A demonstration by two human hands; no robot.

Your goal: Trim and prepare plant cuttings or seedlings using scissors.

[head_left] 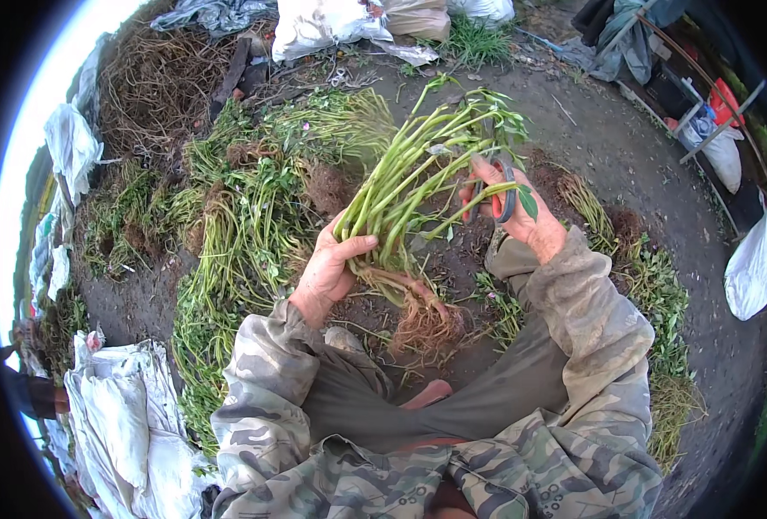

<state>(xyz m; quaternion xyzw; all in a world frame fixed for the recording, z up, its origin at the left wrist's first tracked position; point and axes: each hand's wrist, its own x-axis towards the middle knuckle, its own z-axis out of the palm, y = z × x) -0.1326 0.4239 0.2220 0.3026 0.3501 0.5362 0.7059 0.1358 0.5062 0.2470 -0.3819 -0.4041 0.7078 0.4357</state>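
A bundle of green plant stems (400,172) fans up and to the right from my left hand (331,269), which grips it low with the thumb across the front. Below that hand hang the bundle's reddish-brown roots (429,327). My right hand (526,214) has its fingers in the loops of a pair of scissors (505,194) with dark and red handles. The blades point up among the leafy tops and are largely hidden, so how far apart they stand is unclear. One leafy stem crosses in front of the scissor handles.
Uprooted plants (241,220) lie heaped on the left, and more plants (656,292) lie along the right. Dry brown stalks (156,84) are piled at the far left. White sacks (328,26) stand at the back; white sheeting (117,422) lies at lower left. A metal-framed structure (688,110) stands at right.
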